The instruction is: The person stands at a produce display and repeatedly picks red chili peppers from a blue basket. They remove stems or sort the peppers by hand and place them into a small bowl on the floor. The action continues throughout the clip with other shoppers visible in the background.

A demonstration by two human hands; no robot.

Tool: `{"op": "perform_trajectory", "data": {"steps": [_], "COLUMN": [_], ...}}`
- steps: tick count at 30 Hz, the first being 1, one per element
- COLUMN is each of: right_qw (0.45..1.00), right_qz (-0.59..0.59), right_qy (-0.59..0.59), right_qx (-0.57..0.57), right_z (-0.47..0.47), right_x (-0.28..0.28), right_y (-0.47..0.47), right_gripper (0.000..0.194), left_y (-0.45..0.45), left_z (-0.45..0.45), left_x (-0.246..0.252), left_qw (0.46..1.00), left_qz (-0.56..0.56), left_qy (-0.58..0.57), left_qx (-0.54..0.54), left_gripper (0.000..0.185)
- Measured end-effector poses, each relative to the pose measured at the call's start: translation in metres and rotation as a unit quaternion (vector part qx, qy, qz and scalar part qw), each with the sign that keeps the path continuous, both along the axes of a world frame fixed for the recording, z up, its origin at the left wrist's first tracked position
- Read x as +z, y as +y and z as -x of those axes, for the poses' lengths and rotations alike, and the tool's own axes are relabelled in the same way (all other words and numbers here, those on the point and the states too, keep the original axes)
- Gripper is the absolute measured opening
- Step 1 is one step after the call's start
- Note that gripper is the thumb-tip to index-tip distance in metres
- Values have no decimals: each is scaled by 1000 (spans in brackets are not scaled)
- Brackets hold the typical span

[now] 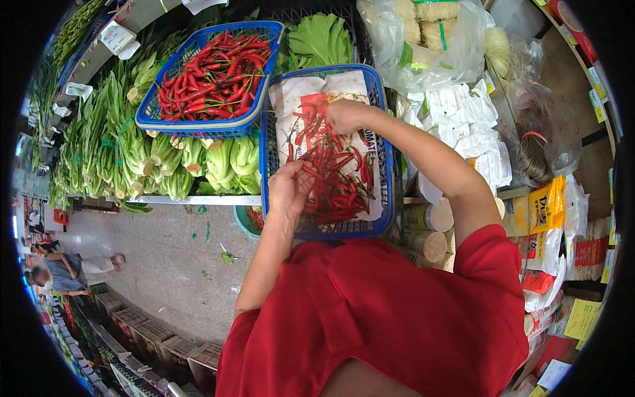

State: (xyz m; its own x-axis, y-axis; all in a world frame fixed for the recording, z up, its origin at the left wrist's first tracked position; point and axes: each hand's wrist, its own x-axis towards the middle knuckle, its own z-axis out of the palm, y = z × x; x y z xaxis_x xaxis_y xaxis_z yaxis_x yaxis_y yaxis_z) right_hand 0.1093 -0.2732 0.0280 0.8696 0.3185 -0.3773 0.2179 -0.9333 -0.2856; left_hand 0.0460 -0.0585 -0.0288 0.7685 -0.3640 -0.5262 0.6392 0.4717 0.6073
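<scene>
A blue plastic basket [388, 164] lined with printed cardboard stands before me, with loose red chili peppers [332, 196] spread over its near and middle part. My left hand [290, 187] is over the basket's left side, a red chili between its thumb and fingers. My right hand [345, 117] is bent down at the far middle of the cardboard, beside some chilies; its fingertips are hidden. A second blue basket [198, 126], heaped with red chilies with green stems, sits up and to the left, on the leafy greens.
Bunched leafy greens [163, 154] fill the shelf at left, above its metal edge [198, 200]. A teal basin [243, 221] holding chilies is below. White plastic bags [461, 119] and packed dried noodles [439, 32] lie at right. A person [64, 272] is far left across the aisle.
</scene>
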Motion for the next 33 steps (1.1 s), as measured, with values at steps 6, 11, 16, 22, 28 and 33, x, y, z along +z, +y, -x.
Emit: {"op": "perform_trajectory", "data": {"steps": [6, 11, 16, 22, 28, 33], "right_qw": [999, 996, 994, 857, 762, 751], "right_qz": [22, 51, 3, -452, -599, -612], "right_qy": [-20, -9, 5, 166, 216, 218], "right_qx": [-42, -75, -109, -183, -117, -118], "right_z": [-5, -2, -3, 18, 46, 53], "right_x": [-15, -17, -11, 1, 5, 10], "right_y": [11, 23, 14, 3, 34, 49], "right_gripper": [23, 23, 28, 10, 9, 9], "left_y": [1, 5, 15, 17, 11, 17], "left_z": [1, 3, 6, 15, 20, 21], "left_x": [9, 9, 2, 16, 40, 33], "left_qw": [1000, 999, 997, 994, 981, 977], "left_qz": [14, 32, 63, 96, 156, 177], "left_qy": [13, 6, -8, 7, -59, -87], "left_qx": [11, -5, -45, -51, -102, -87], "left_gripper": [10, 11, 15, 16, 20, 13]}}
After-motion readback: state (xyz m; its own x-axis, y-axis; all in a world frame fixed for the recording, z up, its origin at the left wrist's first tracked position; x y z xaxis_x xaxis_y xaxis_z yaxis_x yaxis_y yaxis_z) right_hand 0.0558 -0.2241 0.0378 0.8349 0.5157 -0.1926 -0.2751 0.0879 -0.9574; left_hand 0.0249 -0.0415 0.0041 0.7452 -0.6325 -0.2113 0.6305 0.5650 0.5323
